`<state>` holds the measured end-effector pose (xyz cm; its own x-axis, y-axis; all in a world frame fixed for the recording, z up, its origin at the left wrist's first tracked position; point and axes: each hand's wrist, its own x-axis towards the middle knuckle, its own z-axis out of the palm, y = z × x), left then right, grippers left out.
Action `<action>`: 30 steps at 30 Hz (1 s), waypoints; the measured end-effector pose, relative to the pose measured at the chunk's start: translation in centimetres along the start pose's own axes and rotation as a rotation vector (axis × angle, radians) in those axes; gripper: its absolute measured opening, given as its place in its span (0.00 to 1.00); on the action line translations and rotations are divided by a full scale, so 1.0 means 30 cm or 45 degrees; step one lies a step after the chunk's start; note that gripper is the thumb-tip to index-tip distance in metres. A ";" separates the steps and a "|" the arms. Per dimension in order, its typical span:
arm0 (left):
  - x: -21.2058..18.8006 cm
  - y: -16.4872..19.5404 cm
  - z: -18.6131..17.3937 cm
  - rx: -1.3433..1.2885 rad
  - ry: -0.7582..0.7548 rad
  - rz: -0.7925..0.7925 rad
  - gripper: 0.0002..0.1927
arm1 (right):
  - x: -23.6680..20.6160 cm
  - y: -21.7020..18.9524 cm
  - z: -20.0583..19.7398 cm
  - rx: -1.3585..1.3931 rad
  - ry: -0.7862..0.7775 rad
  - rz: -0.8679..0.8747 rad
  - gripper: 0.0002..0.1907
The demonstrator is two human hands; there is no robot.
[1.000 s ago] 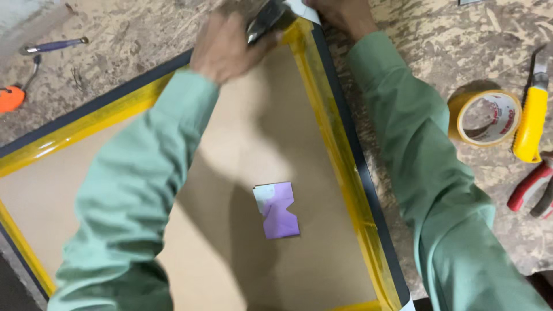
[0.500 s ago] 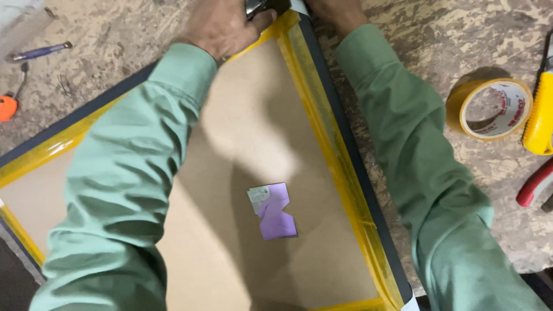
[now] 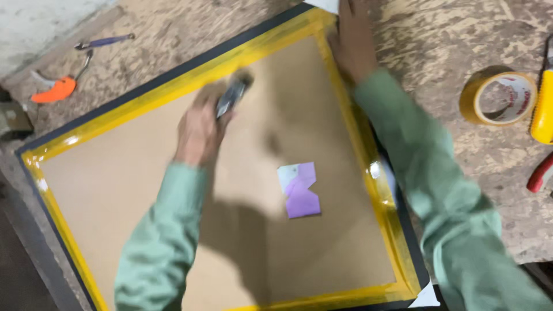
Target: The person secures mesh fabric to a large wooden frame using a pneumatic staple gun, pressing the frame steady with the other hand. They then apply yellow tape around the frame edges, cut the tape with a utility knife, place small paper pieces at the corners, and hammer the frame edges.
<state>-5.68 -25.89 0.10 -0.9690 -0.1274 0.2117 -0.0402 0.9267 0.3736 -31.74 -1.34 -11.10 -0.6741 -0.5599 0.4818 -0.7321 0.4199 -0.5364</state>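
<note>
Chipboard surface (image 3: pixel 438 34) carries a black-edged, yellow-taped brown frame panel (image 3: pixel 144 173). Left hand (image 3: pixel 199 132) grips a blurred grey tool (image 3: pixel 231 97) at its 1 o'clock; right hand (image 3: pixel 352 40) presses flat on the frame's 12 o'clock corner.

The person wears a long-sleeved, pale green fabric top. Its loose, softly creased sleeves cover both arms down to the wrists, leaving the left hand (image 3: pixel 199 132) and right hand (image 3: pixel 352 43) bare, without gloves.

One taped frame (image 3: pixel 173 75), one purple paper scrap (image 3: pixel 300 193), one tape roll (image 3: pixel 498 95), two hands, one orange-handled tool (image 3: pixel 55 90).
</note>
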 end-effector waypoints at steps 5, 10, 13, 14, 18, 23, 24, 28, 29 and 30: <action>-0.608 -0.134 -0.258 0.415 -0.623 -0.782 0.20 | -0.605 -0.516 -0.169 -0.230 -0.530 0.276 0.52; -1.070 -0.322 -0.450 0.617 -0.771 -1.010 0.18 | -0.959 -1.000 -0.008 -0.156 -0.648 0.324 0.51; -1.325 -0.505 -0.504 0.655 -0.746 -1.073 0.18 | -0.994 -1.240 0.202 -0.062 -0.800 0.086 0.45; -1.407 -0.574 -0.510 0.636 -0.678 -1.051 0.17 | -0.999 -1.338 0.275 -0.024 -0.863 -0.013 0.43; -1.580 -0.808 -0.498 0.560 -0.561 -1.004 0.09 | -1.007 -1.792 0.534 0.228 -0.951 -0.498 0.37; -1.520 -0.820 -0.488 0.415 -0.406 -1.046 0.09 | -1.023 -2.166 0.625 1.402 -1.045 1.373 0.35; -1.510 -0.809 -0.511 0.307 -0.441 -1.052 0.12 | -1.022 -2.191 0.623 1.534 -0.880 1.394 0.35; -1.698 -0.691 -0.656 0.205 0.273 -0.779 0.41 | -1.032 -2.153 0.611 1.155 -0.501 0.379 0.39; -1.773 -0.657 -0.704 0.190 0.405 -0.733 0.39 | -1.029 -2.116 0.611 0.825 -0.403 -0.149 0.41; -1.855 -0.632 -0.735 0.170 0.534 -0.684 0.36 | -1.029 -2.080 0.627 0.813 -0.481 -0.049 0.39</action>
<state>54.36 -44.17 1.14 -0.6314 -0.6818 0.3695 -0.5437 0.7289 0.4160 36.60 -23.69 -5.53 -0.4850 -0.8219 0.2987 -0.4771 -0.0376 -0.8781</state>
